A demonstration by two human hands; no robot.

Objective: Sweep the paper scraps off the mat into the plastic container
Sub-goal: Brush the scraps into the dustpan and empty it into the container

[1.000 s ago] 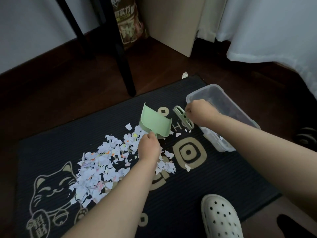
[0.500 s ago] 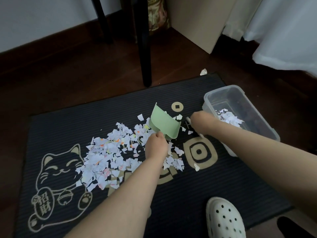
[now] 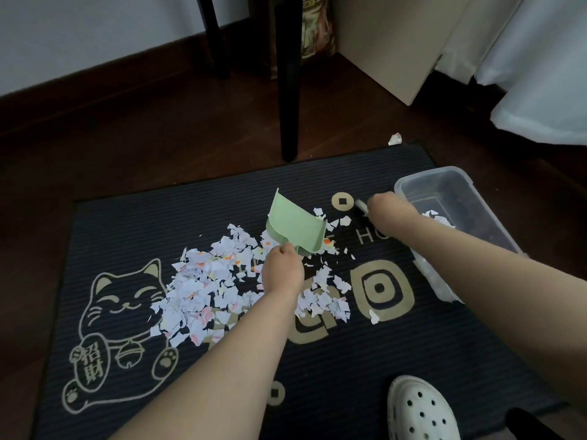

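1. Since a second ago the right hand (image 3: pixel 384 214) has come away from the rim of the clear rectangular plastic container (image 3: pixel 444 182). It is now over the mat, between the container and the dustpan.
2. The right hand is clenched around what seems to be a small brush (image 3: pixel 360 204), of which only a pale end shows. The left hand (image 3: pixel 282 268) grips the handle of the pale green plastic dustpan (image 3: pixel 297 228), which is tipped mouth-up and looks empty.
3. The torn white paper scraps (image 3: pixel 203 281) lie heaped mid-frame on the dark ribbed mat with a gold cat design (image 3: pixel 158 217), mostly left of the left wrist. A few already lie in the container at the right.
4. Risks:
   - The scraps look light, so a brisk stroke could flick them onto the dark wooden floor (image 3: pixel 127 138).
   - The left forearm crosses the heap and might drag pieces along.
   - The right forearm passes over the container and could nudge or tip it.
5. Around the work:
   - A black furniture leg (image 3: pixel 287 90) stands at the mat's upper edge, close behind the dustpan.
   - One stray scrap (image 3: pixel 394 139) lies on the floor beyond the mat.
   - A white perforated clog (image 3: pixel 416 411) rests at lower right.
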